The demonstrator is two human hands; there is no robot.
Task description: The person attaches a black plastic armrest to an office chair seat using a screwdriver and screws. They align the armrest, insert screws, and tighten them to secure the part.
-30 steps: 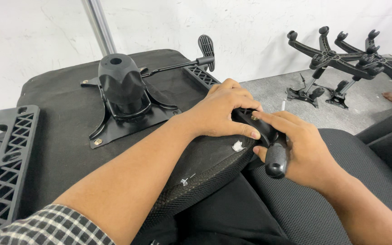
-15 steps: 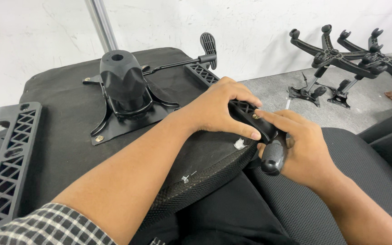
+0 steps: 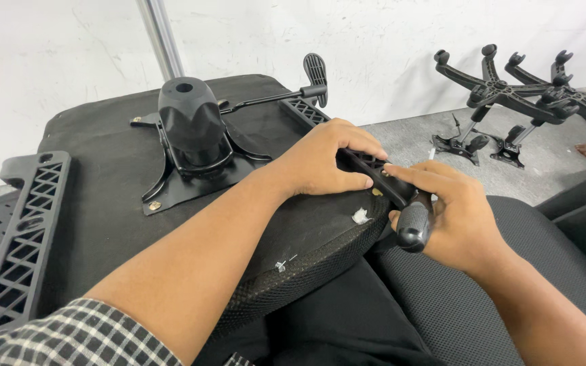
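Left hand [image 3: 323, 163] steadies armrest bracket [image 3: 367, 166]; right hand [image 3: 452, 217] grips screwdriver [image 3: 413, 227].

I see the seat [image 3: 123, 169] upside down with the tilt mechanism [image 3: 194, 135] on its middle, one bracket [image 3: 25, 230] at left, another [image 3: 367, 166] at right, chair bases [image 3: 510, 91] behind right.
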